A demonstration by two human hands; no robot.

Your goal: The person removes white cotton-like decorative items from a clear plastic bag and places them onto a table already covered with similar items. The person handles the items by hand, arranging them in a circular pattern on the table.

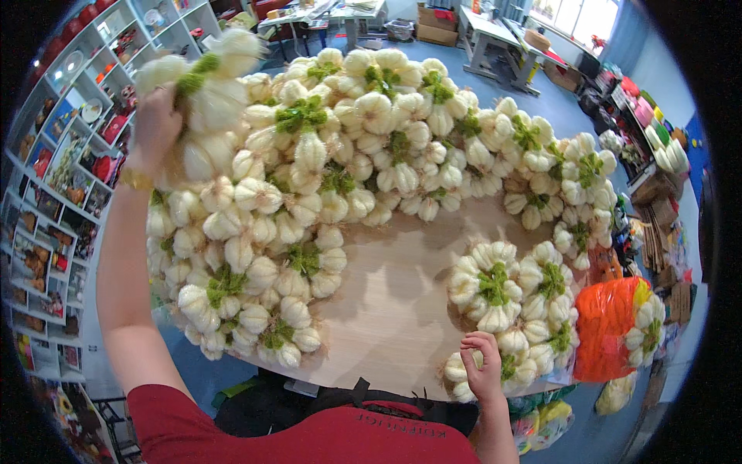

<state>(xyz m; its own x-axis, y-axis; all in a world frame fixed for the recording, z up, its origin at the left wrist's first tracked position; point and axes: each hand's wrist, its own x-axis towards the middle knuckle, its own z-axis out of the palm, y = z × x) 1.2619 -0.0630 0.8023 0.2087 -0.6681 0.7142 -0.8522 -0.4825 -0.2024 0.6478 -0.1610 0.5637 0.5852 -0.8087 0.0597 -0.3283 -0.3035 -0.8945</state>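
Observation:
My left hand [156, 130] is raised at the upper left, closed on a bunch of artificial garlic bulbs [217, 104] with green tops, which is blurred. Beneath and beside it, a big heap of similar garlic bunches [301, 151] curves around the back and left of a light wooden table [382, 301]. At the table's front right, my right hand [484, 365] hovers by a smaller group of bunches [493, 290]. Its fingers are curled with the thumb apart, and nothing shows between them.
Right of the smaller group lies an orange plastic bag [606, 330], with another garlic bunch [646, 330] at its far side. White shelving [75, 133] with ornaments lines the left. Desks [493, 40] and cardboard boxes [437, 26] stand at the back. Filled bags [542, 426] are below the table's right edge.

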